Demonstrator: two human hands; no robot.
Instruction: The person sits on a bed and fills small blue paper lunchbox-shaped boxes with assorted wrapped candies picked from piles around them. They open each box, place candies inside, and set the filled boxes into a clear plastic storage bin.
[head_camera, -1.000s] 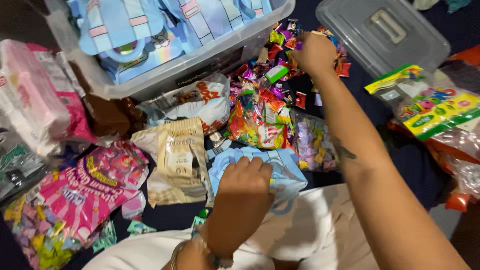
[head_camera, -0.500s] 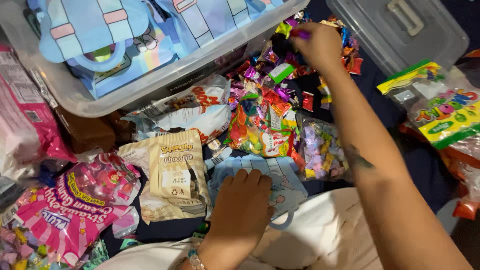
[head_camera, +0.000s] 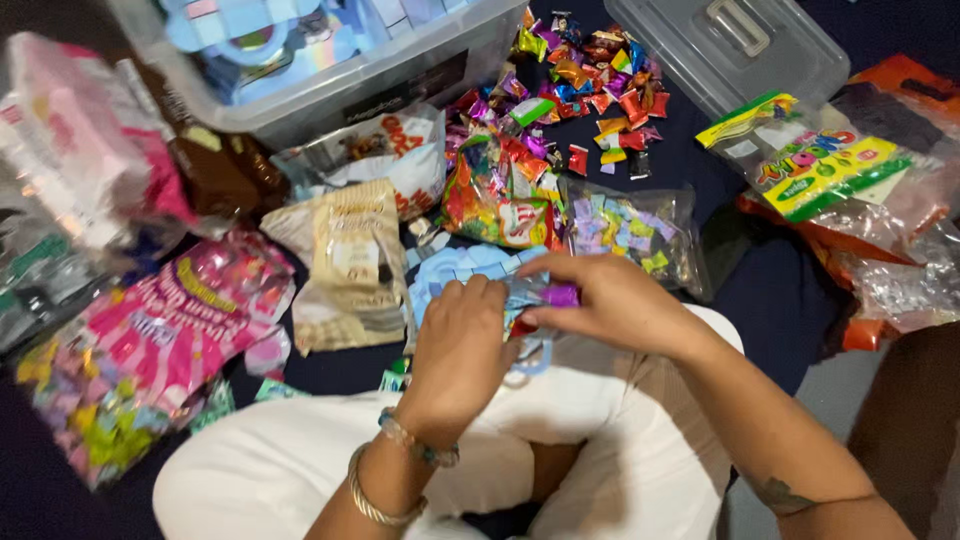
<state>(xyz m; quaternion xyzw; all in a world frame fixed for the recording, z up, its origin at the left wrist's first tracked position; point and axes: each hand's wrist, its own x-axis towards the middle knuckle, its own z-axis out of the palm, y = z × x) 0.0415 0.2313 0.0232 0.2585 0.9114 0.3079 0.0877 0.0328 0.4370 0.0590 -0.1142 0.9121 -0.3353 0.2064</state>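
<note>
Head view: right hand pinches purple-wrapped candy, long axis left-right, over light blue paper bag on lap. Left hand curled on bag, touching; candy just right of its fingers.

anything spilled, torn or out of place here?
Loose wrapped candies lie scattered on the dark cloth by the clear bin, outside any bag. The beige bag looks crumpled, maybe opened. Both hands, left hand and right hand, meet over a small purple sweet.
</note>
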